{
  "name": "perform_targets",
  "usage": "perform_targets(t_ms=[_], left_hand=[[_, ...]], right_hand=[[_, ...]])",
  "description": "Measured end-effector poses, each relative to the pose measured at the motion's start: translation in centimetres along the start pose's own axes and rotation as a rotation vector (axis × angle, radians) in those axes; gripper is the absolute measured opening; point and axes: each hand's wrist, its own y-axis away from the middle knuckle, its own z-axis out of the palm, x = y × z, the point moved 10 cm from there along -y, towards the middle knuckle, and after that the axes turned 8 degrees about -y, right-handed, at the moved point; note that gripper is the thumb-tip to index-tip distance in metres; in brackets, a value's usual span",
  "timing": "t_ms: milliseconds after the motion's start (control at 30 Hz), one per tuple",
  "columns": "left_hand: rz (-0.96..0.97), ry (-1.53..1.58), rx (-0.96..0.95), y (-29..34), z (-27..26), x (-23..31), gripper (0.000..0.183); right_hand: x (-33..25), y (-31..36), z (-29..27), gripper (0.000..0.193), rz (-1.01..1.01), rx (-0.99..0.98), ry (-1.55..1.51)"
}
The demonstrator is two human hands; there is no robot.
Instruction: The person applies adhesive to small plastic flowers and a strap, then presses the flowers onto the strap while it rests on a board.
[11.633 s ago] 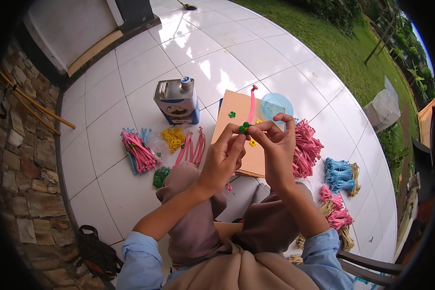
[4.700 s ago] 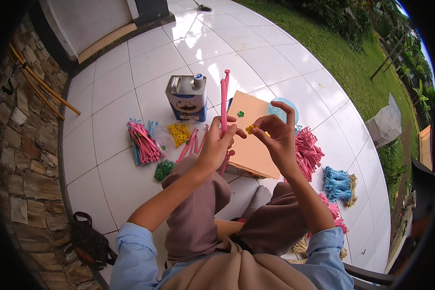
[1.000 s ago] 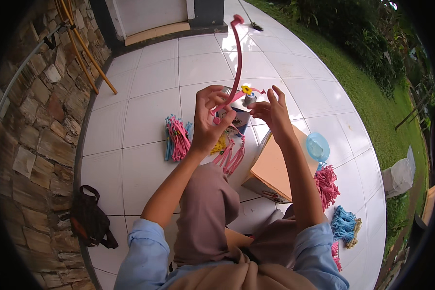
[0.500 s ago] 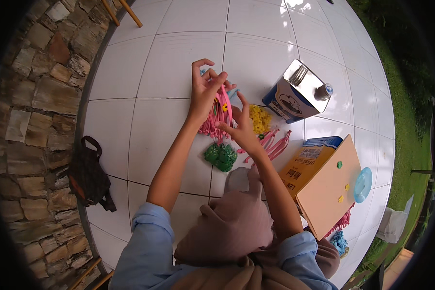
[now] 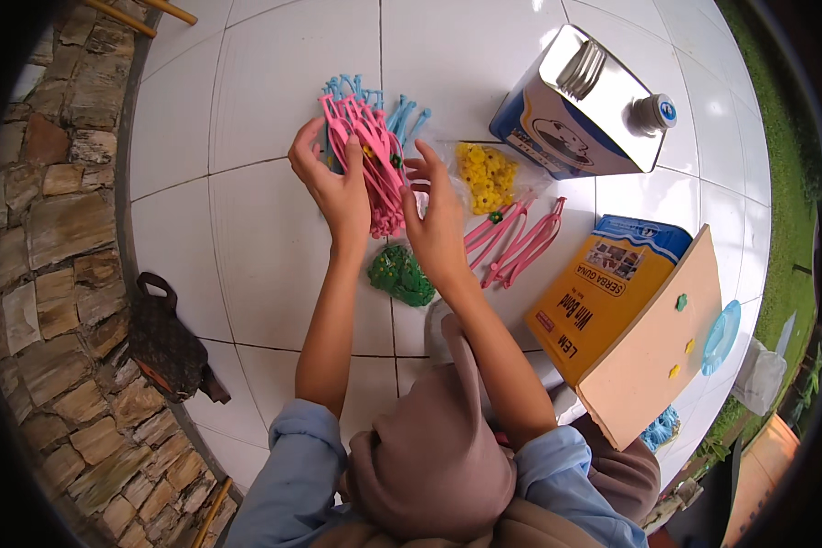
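Note:
A pile of pink flip-flop straps [image 5: 388, 187], some with small yellow and green flowers, lies on the tiles between my hands. Blue straps [image 5: 405, 119] stick out from beneath and beside it. My left hand [image 5: 336, 192] rests along the pile's left side, thumb over the straps and fingers apart. At the right side my right hand [image 5: 436, 219] is open, its fingers curved and spread. Just below the pile sits a clear bag of green flowers [image 5: 400, 277]. To the right are a bag of yellow flowers [image 5: 487, 178] and several loose pink straps [image 5: 525, 242].
A blue-and-white metal can [image 5: 566, 114] stands at the far right. Nearer, a yellow-and-blue box [image 5: 603, 283] leans by a beige board [image 5: 653, 342] bearing small flowers. A light-blue dish [image 5: 721, 338] is beyond it. A dark bag [image 5: 178, 342] lies left, by the stone wall [image 5: 55, 320].
The pink strap that my left hand held raised now lies with the pile. My left hand has come down to the pile's left side; the right hand stays close on the right. The view has shifted.

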Motion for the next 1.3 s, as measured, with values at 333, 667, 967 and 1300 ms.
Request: perform_targets(t_ms=[333,667,967,1300], left_hand=[[0.064,0.425,-0.971,19.7,19.1,6.9,0.028],[0.052,0.268,-0.976,21.3,22.2,4.5,0.033],[0.149,0.568,-0.745,13.0,7.5,17.5,0.029],[1.327,-0.169,-0.024,10.0,-8.0,36.4,0.057]], right_hand=[[15.6,13.5,-19.3,0.045,0.473,0.891,0.288],[13.4,11.6,-17.2,0.051,0.414,0.84,-0.05],[-5.8,10.9,-18.5,0.046,0.015,0.748,-0.31],[-22.5,9.4,-21.7,0.039,-0.136,0.291,-0.495]])
